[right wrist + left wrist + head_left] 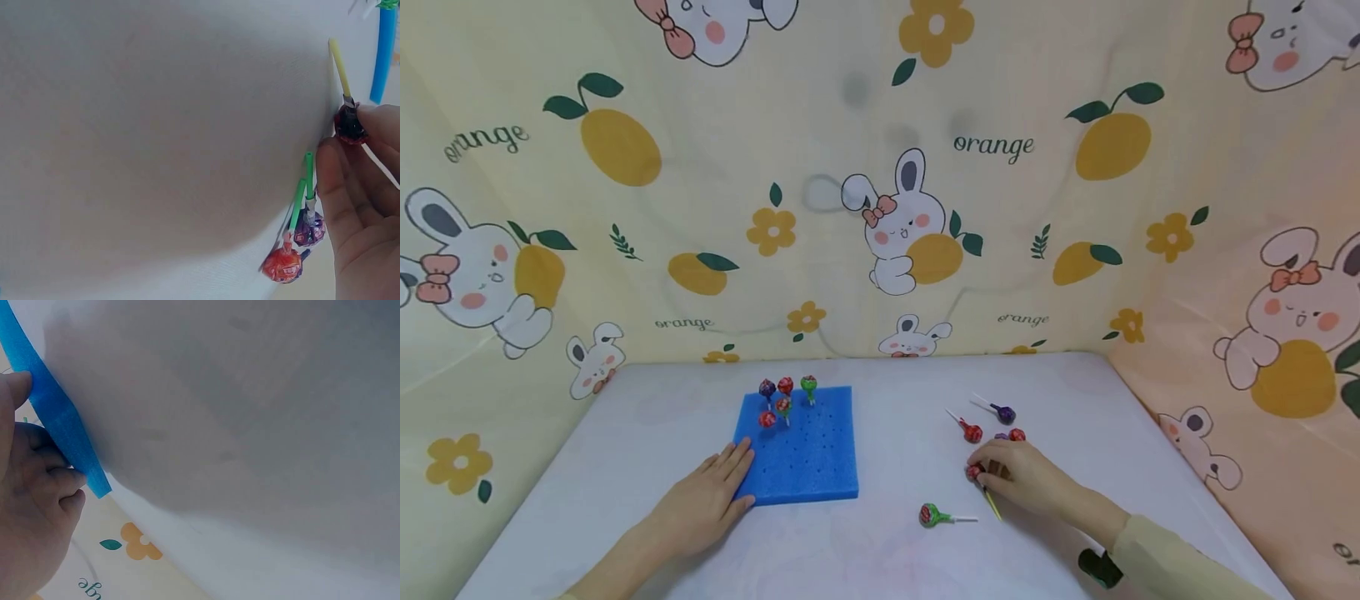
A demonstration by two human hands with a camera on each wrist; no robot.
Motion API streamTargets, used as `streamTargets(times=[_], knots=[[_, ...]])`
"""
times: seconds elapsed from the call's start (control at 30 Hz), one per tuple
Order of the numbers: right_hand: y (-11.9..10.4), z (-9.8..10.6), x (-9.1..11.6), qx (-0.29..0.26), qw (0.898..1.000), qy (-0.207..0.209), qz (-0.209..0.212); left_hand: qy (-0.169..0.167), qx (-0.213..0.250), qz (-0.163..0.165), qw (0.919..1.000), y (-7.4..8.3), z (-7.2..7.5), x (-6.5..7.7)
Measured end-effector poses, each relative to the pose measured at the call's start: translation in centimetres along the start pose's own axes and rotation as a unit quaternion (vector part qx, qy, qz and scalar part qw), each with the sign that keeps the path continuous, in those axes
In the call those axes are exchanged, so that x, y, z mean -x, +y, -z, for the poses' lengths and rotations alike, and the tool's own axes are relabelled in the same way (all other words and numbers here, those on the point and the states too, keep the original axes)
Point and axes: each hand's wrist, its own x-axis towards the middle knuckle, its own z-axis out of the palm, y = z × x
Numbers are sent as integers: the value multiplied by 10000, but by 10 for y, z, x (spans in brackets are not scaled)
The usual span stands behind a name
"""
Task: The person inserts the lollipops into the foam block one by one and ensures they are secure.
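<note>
Left hand: fingers straight, thumb apart, resting against the left edge of the blue foam board.
Right hand: thumb and fingers pinch the head of the yellow-stick lollipop.
Pinched candy: right of the board, stick pointing near.
Upright on board: five lollipops, toward its far side.
Lying loose: green lollipop to the near left of the right hand; red lollipop and purple lollipop farther off.

White tabletop lies beneath the right-hand grip. Cream backdrop hangs beyond it, printed with rabbits, flowers and "orange" lettering. Peach-toned panel stands right of the grip. Grey smudges, high beyond and left of it, are possibly shadows.
</note>
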Motion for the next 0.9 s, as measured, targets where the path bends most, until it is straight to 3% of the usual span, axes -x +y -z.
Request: streamTargets(times=[0.17,0.47,0.67,0.9], knots=[[0,1,0,-64,9998,-6,-189,-54,14,58,10000,2,2,0],[-5,3,5,-91,9996,192,-171,-104,9,79,9999,3,1,0],[-11,6,6,-45,9974,665,280,-102,49,56,9999,2,0,0],[-16,5,-2,-114,9871,1293,933,-85,43,50,9999,3,1,0]])
